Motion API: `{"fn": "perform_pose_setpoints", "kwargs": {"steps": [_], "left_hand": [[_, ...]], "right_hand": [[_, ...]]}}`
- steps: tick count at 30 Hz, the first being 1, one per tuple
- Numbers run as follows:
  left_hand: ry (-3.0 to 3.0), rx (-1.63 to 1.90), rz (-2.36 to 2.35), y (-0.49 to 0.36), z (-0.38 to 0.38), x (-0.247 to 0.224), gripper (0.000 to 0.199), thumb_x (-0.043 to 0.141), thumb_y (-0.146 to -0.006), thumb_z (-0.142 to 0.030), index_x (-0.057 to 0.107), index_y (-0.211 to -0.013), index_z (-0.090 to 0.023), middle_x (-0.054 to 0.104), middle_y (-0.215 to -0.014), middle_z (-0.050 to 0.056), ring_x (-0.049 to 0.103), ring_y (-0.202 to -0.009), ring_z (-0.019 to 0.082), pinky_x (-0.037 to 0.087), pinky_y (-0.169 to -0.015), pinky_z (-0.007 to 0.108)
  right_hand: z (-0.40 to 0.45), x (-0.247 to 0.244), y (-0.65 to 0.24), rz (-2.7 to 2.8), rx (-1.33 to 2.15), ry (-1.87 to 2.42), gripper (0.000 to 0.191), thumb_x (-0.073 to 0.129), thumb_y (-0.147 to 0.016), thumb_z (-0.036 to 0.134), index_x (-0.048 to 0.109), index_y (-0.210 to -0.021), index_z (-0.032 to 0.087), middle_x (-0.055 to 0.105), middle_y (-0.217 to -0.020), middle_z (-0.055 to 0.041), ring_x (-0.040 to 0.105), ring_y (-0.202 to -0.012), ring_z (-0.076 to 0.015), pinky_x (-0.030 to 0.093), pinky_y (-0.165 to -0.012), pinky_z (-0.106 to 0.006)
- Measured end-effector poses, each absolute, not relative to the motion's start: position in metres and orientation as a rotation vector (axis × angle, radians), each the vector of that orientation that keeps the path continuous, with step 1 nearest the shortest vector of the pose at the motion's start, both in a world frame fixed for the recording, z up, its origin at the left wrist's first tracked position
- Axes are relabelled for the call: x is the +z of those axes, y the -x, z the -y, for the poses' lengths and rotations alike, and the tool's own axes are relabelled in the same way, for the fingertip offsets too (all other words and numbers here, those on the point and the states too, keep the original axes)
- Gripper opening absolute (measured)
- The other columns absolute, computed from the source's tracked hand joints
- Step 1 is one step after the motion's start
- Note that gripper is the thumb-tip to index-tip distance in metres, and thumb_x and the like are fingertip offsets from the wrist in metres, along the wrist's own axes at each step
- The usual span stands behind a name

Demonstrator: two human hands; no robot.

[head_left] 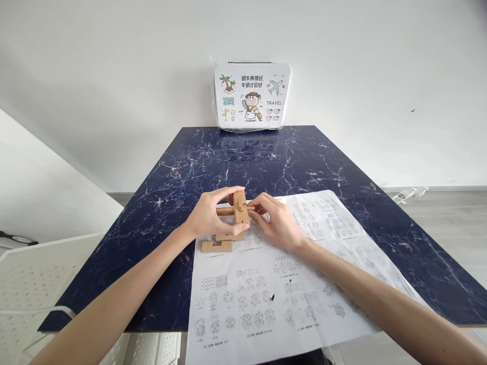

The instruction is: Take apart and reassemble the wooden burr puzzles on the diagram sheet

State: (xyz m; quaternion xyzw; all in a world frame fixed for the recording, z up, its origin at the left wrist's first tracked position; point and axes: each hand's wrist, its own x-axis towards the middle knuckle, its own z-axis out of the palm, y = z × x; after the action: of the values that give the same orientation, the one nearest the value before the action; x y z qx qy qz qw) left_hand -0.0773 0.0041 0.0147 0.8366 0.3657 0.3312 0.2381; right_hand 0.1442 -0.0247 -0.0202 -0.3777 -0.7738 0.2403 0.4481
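Observation:
Between thumb and fingers, my left hand [209,210] grips a small wooden block assembly [241,210], held up over the top left of a printed sheet. From the right, my right hand [276,220] pinches the end of a thin wooden piece [250,208] that meets the assembly's right side. Below my left hand, a notched wooden piece [216,247] lies on the sheet. Another wooden piece [228,237] sits just above it, partly hidden by my left hand. The white sheet [262,284] shows rows of small diagrams and reaches over the table's near edge.
The blue marbled table [243,167] carries a white cartoon-printed case [253,96] in clear wrap, upright at the far edge against the wall. White perforated shelving [34,279] stands at the left. Clear plastic items [410,194] lie on the floor at the right.

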Motion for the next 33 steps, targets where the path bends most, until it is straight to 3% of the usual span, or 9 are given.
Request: {"fn": "perform_pose_setpoints", "kwargs": {"steps": [9, 22, 33], "left_hand": [[-2.336, 0.859, -0.963, 0.0788, -0.0061, 0.0112, 0.078, 0.086, -0.071, -0.045, 0.061, -0.142, -0.022, 0.074, -0.130, 0.010, 0.074, -0.110, 0.030, 0.062, -0.095, 0.043], [-2.263, 0.716, -1.000, 0.0838, -0.0101, 0.0116, 0.078, 0.085, -0.075, -0.047, 0.059, -0.145, -0.023, 0.069, -0.141, 0.011, 0.068, -0.124, 0.033, 0.058, -0.104, 0.045], [-2.220, 0.691, -0.997, 0.0835, -0.0089, 0.0107, 0.074, 0.084, -0.075, -0.046, 0.060, -0.141, -0.025, 0.072, -0.132, 0.008, 0.070, -0.116, 0.030, 0.059, -0.099, 0.043]], "right_hand": [[0.0245, -0.0236, -0.1450, 1.867, 0.899, 0.950, 0.003, 0.051, -0.104, 0.025, 0.052, -0.101, 0.024, 0.079, -0.098, -0.0066, 0.076, -0.088, -0.0205, 0.059, -0.076, -0.036], [0.0243, -0.0229, -0.1465, 1.921, 0.811, 0.972, 0.007, 0.051, -0.105, 0.029, 0.055, -0.104, 0.024, 0.079, -0.097, -0.0067, 0.076, -0.089, -0.0217, 0.056, -0.077, -0.036], [0.0230, -0.0250, -0.1489, 1.996, 0.715, 0.982, 0.010, 0.050, -0.104, 0.026, 0.057, -0.110, 0.022, 0.079, -0.099, -0.0083, 0.074, -0.087, -0.0210, 0.055, -0.075, -0.035]]}}
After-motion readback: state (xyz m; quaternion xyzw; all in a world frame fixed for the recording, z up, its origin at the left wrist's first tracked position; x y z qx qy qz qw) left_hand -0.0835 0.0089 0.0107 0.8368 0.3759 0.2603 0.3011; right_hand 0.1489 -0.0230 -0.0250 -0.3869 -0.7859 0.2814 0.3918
